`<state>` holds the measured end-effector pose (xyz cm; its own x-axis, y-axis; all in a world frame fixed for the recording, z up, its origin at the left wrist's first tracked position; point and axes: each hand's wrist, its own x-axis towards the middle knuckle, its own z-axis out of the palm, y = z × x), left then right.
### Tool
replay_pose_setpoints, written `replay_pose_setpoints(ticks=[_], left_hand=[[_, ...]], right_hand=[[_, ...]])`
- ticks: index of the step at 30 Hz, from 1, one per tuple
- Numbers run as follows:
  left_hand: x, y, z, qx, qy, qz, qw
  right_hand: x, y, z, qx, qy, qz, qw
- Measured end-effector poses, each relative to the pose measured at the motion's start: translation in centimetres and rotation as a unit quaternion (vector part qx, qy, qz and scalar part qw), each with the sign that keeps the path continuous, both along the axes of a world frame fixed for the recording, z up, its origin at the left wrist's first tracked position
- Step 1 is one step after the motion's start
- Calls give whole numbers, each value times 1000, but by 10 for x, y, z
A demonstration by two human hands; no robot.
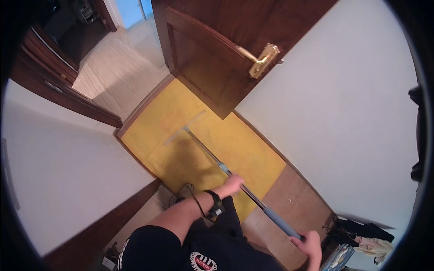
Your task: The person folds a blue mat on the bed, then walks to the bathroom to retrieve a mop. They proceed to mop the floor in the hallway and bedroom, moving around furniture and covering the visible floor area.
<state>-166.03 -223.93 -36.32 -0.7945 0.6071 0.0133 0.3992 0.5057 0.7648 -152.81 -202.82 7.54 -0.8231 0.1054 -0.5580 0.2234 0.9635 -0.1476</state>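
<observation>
A long pole with a metal shaft (207,151) and a grey grip (281,222) slants across the floor in front of me. My left hand (234,184) is closed around the middle of the shaft, just below a light grey collar (223,167). At the upper end of the grip, nearest my body, my right hand (309,243) holds on. The far end bears a wide, thin, blurred crossbar (184,128), which lies over a yellow floor covering (251,145). Whether it is a squeegee or a mop head I cannot tell.
A brown wooden door (210,61) with a brass handle (259,61) stands ajar over the yellow covering. White walls (339,101) flank the passage. A pale floor (115,71) lies beyond the threshold. Clothes (373,249) and a patterned box (339,257) are at the lower right.
</observation>
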Motion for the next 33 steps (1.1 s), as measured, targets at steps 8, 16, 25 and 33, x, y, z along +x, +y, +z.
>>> replay_pose_setpoints(ticks=[8,16,25,33], left_hand=[[-82,12,-27,-140,-61,85,985],[23,259,-5,-67,-123,-230,963],[-230,161,203,47,164,373,912],[-354,9,331,-157,116,410,891]], right_hand=[[-87,61,-87,-35,10,61,997],[-2,242,12,0,-51,-35,998],[4,299,32,95,-9,-135,986],[-8,258,47,160,16,-88,983]])
